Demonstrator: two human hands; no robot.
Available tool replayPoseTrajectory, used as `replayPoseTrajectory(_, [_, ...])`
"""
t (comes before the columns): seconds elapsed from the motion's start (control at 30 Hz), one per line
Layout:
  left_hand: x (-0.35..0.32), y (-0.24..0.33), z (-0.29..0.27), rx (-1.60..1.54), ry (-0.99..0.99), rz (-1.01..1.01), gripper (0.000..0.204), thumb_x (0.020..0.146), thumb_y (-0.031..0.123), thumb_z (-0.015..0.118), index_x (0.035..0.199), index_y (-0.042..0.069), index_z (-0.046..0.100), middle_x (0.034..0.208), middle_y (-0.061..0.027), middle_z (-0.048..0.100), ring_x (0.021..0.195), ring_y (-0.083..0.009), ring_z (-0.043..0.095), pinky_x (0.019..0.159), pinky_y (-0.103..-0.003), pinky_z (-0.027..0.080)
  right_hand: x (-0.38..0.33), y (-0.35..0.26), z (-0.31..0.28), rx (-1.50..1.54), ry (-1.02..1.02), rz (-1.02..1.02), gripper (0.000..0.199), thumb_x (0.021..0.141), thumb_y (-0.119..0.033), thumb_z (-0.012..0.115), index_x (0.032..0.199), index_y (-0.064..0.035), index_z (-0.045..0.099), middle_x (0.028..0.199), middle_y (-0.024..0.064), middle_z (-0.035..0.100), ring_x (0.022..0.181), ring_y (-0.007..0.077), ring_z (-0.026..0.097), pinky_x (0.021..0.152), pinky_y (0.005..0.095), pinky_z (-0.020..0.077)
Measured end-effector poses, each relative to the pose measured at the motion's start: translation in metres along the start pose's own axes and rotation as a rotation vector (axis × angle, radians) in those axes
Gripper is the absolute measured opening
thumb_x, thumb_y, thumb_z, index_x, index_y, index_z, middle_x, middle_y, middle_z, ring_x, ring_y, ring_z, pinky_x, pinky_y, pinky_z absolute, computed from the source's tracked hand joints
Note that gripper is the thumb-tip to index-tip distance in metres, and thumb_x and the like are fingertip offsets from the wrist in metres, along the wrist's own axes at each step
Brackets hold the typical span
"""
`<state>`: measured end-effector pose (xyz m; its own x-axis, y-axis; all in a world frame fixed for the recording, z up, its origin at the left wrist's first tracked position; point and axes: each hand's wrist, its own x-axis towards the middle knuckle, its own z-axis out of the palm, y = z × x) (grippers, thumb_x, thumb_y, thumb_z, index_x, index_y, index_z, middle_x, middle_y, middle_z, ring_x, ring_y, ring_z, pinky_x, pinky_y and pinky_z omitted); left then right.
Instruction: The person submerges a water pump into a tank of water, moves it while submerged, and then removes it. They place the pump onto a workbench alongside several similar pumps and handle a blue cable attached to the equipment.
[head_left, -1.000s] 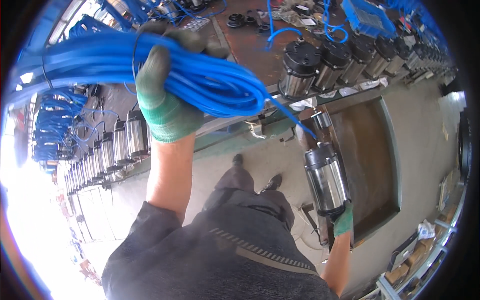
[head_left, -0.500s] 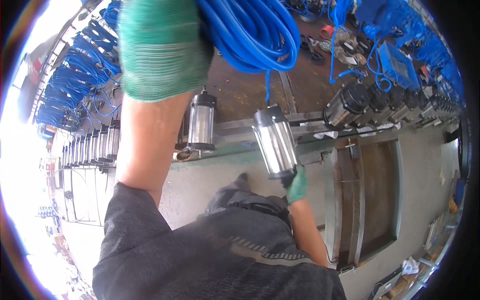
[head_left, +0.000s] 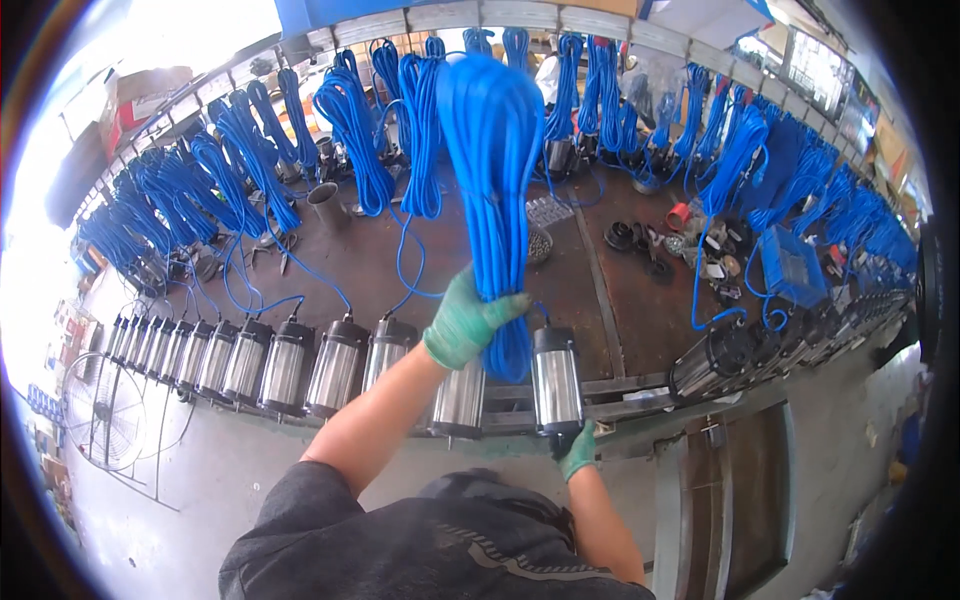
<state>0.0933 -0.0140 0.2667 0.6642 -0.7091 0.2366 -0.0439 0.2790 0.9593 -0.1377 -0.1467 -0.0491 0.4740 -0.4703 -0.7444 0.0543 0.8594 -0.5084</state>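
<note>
My left hand [head_left: 470, 320], in a green glove, is wrapped round the lower part of a long bundle of coiled blue cable [head_left: 492, 170], which stands up above the bench. Below and right of it, my right hand [head_left: 578, 452], also gloved in green, grips the black bottom end of a shiny steel pump motor [head_left: 556, 380]. This motor is a cylinder with black caps, tilted slightly at the bench's near edge. Blue cable rises from its top towards the bundle. Another steel motor [head_left: 460, 398] stands just left, partly hidden by my left hand and the cable.
More motors line the bench edge on the left [head_left: 284, 370] and right [head_left: 708, 362]. Cable bundles [head_left: 350, 140] hang from a rail [head_left: 590, 20] behind. A blue crate [head_left: 790, 265] and loose parts lie on the brown bench [head_left: 640, 345]. A standing fan [head_left: 105, 410] is at left.
The view has tilted up and shows more of the rail. My left hand, with the cable bundle, now appears farther out over the bench. My right hand still grips the motor.
</note>
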Motion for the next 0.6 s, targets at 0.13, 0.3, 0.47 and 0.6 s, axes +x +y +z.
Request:
replayPoseTrajectory(0.13, [0.029,-0.046,-0.020,-0.062,-0.044,-0.070,0.038,0.082,0.011,0.079,0.112,0.004,0.058,0.093,-0.0049,0.064,0.083,-0.0156,0.065,0.075,-0.033,0.056,0.002,-0.012,-0.008,-0.113,0.008,0.086,0.068,0.094,-0.077,0.024,0.102,-0.0237,0.065,0.079,-0.0020,0.067,0.063,0.0173,0.059,0.049,0.0335,0.0310])
replayPoseTrajectory(0.3, [0.093,-0.023,-0.029,0.118,0.006,0.092,0.038,0.084,0.016,0.077,0.116,0.002,0.062,0.094,-0.0041,0.067,0.082,-0.0108,0.061,0.076,-0.030,0.053,0.006,-0.009,-0.011,-0.141,-0.034,0.107,0.070,0.093,-0.079,0.024,0.100,-0.0228,0.066,0.078,-0.0012,0.067,0.064,0.0177,0.061,0.048,0.0339,0.0342])
replayPoseTrajectory(0.47, [0.179,-0.015,-0.045,0.341,0.136,0.190,0.043,0.085,0.019,0.077,0.120,0.000,0.063,0.098,-0.0061,0.070,0.082,-0.0117,0.062,0.077,-0.031,0.053,0.010,-0.014,-0.009,0.042,0.071,0.102,0.071,0.095,-0.077,0.024,0.103,-0.0220,0.067,0.079,0.0006,0.067,0.064,0.0186,0.061,0.049,0.0359,0.0400])
replayPoseTrajectory(0.6, [0.212,-0.016,-0.060,0.385,0.201,0.026,0.048,0.084,0.023,0.078,0.123,0.000,0.062,0.100,-0.0115,0.072,0.086,-0.0193,0.069,0.079,-0.035,0.055,0.010,-0.010,-0.016,-0.002,0.048,0.120,0.072,0.095,-0.078,0.023,0.104,-0.0215,0.067,0.079,0.0002,0.067,0.065,0.0187,0.061,0.051,0.0363,0.0429])
